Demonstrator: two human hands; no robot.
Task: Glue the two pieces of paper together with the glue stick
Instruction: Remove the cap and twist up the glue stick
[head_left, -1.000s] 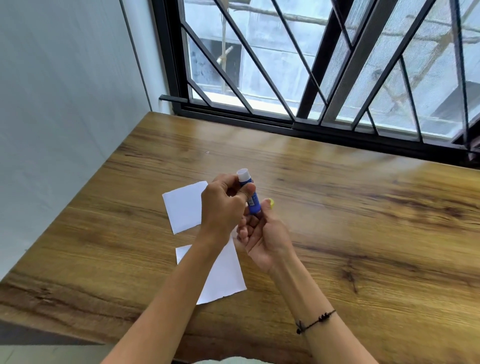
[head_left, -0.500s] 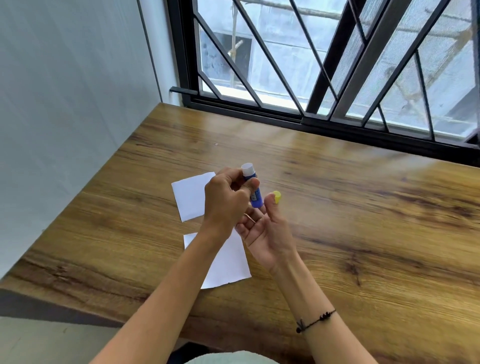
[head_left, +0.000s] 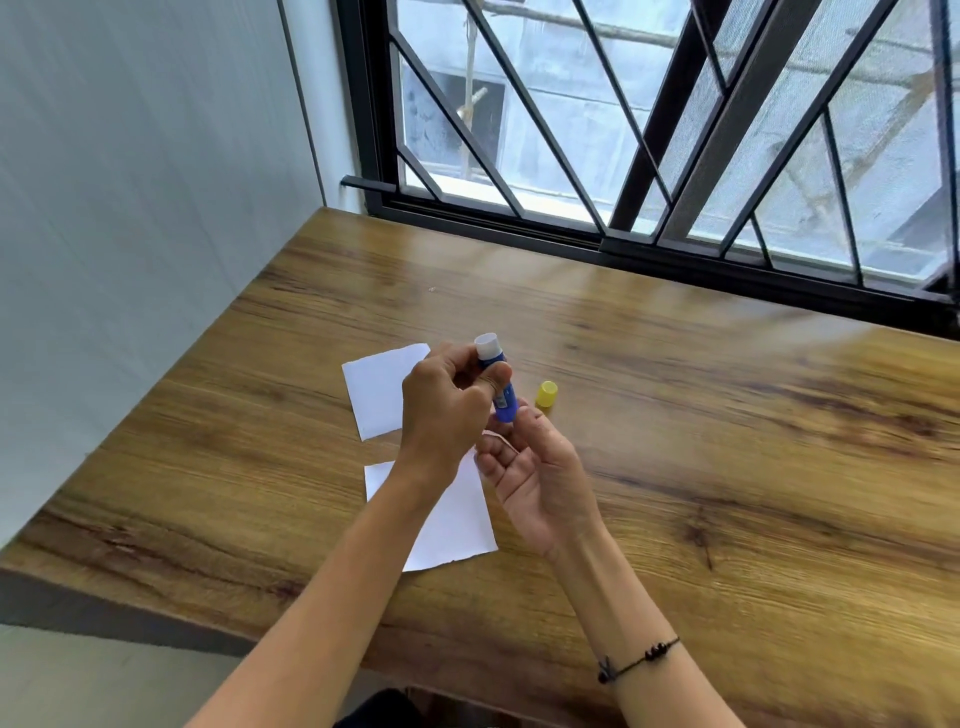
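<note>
Blue glue stick in left hand, right hand seemingly touching.

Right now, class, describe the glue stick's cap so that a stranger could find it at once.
Start at the wooden table under the barred window. Just beyond the right hand, the cap stands alone on the bare wood. It is the only yellow thing there, small and round, unlike the flat white papers.

No legible text anywhere. Glue stick, held at table centre, carries a small pale label patch toward its 5 o'clock end; print too blurred to read.
</note>
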